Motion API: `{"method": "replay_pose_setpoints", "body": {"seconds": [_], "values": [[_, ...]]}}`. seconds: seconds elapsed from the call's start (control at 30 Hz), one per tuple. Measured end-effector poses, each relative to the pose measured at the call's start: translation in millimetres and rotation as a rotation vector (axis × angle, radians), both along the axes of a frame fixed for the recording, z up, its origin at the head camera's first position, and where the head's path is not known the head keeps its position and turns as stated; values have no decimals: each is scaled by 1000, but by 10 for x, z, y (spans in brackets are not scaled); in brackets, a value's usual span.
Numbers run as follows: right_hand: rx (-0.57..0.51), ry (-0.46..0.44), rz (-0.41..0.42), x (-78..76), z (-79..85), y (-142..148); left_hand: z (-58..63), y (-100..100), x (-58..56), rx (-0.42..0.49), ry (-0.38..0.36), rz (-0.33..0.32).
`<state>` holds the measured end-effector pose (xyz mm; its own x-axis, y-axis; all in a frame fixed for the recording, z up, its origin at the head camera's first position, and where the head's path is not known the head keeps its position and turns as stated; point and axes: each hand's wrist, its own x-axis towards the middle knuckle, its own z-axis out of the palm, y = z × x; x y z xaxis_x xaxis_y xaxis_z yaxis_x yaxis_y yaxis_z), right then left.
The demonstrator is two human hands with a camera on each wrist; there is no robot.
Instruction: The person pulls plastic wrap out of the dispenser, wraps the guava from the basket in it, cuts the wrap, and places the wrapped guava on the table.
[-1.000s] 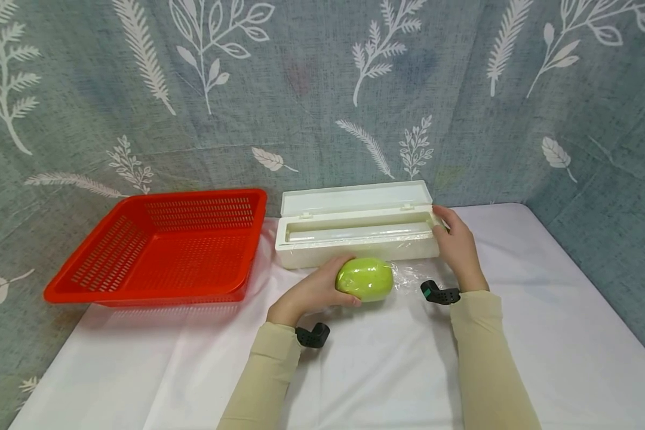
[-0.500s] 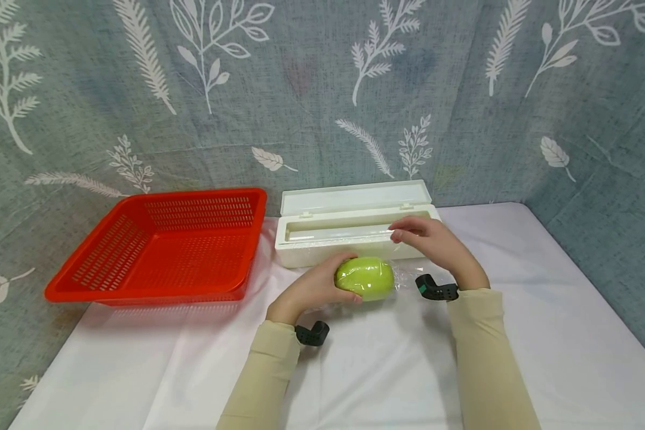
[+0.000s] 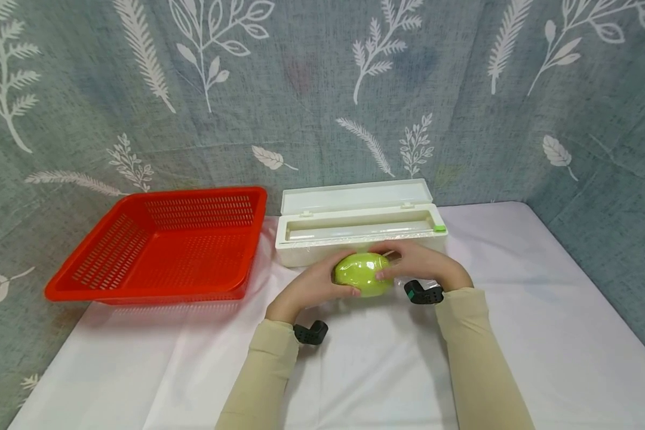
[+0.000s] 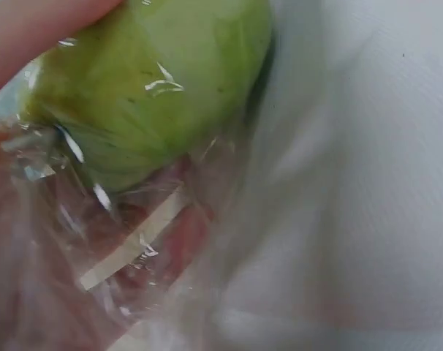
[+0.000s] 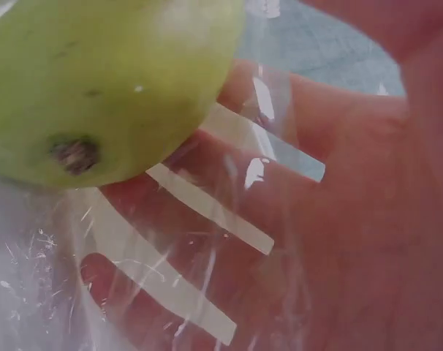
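Observation:
An oval yellow-green fruit [image 3: 361, 273] with a smooth skin and a brown scar at one end is covered in glossy plastic film. My left hand [image 3: 317, 282] grips its left end, thumb in front and fingers behind. At the right end my right hand [image 3: 416, 263] holds it, the thumb on the near side. Loose clear film [image 5: 229, 219] stretches over the fingers in the right wrist view. More crumpled film [image 4: 119, 241] hangs under the fruit in the left wrist view. Just behind stands a white cling film dispenser [image 3: 301, 254], lid raised, a film roll [image 3: 360, 230] inside.
A green slider [image 3: 439, 228] sits at the dispenser's right end. To the left stands a red perforated plastic basket [image 3: 156, 295]. White cloth [image 3: 376, 370] covers the table, and a grey-green leaf-patterned curtain [image 3: 312, 119] hangs behind it.
My right hand has left the right end of the dispenser, moved left and down, and taken hold of the fruit's right end. The left hand keeps its grip; the fruit has barely turned.

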<state>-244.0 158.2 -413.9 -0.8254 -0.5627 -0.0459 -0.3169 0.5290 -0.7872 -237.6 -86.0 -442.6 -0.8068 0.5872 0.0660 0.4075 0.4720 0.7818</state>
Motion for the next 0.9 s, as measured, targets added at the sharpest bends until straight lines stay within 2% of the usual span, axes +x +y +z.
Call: {"method": "replay_pose_setpoints", "body": {"seconds": [0.1, 0.3, 0.63, 0.73, 0.9], "values": [[16, 10, 13, -4, 3, -2, 3, -10, -8, 22, -17, 10], [-26, -51, 5, -13, -4, 11, -5, -26, -10, 43, -47, 42], [-39, -108, -42, -21, -16, 29, -27, -29, 2, 17, -62, 127], [-25, -109, -59, 47, 81, 0, -25, -29, 1, 12, -71, 147], [-33, -116, -61, 34, 84, 22, 18, -5, 22, -3, -81, 163]]}}
